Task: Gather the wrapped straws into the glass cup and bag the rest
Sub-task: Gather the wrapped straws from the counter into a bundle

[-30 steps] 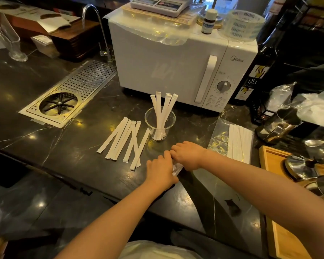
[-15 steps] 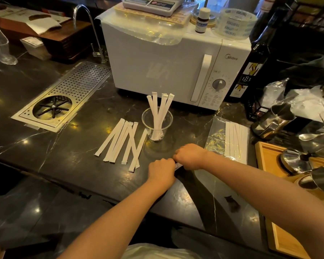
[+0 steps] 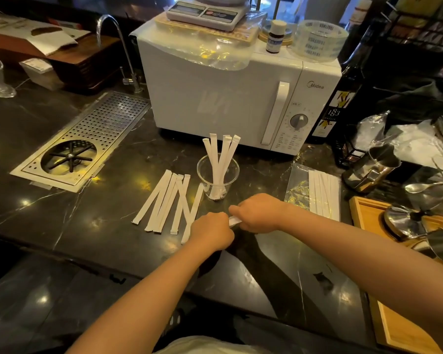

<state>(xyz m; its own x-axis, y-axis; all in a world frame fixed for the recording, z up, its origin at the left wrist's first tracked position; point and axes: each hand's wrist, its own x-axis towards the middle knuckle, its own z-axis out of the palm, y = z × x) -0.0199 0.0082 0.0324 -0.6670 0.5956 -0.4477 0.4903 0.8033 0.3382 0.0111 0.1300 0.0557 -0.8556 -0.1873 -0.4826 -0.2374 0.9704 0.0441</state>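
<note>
1. Roughly midway, I judge: four or so wrapped straws stand in the glass cup (image 3: 218, 176), which sits centre on the counter (image 3: 62, 226) in front of the microwave (image 3: 230, 98).
2. Left to do: a loose fan of wrapped straws (image 3: 168, 200) lies flat just left of the cup.
3. Bagging looks started: the clear bag (image 3: 296, 185) to the right holds a flat batch.
4. Left hand (image 3: 211, 232) and right hand (image 3: 257, 213) are both curled closed, nearly touching, near side of the cup, pinching a white wrapped straw (image 3: 233, 221) between them. I can't tell if it's more than one.
</note>
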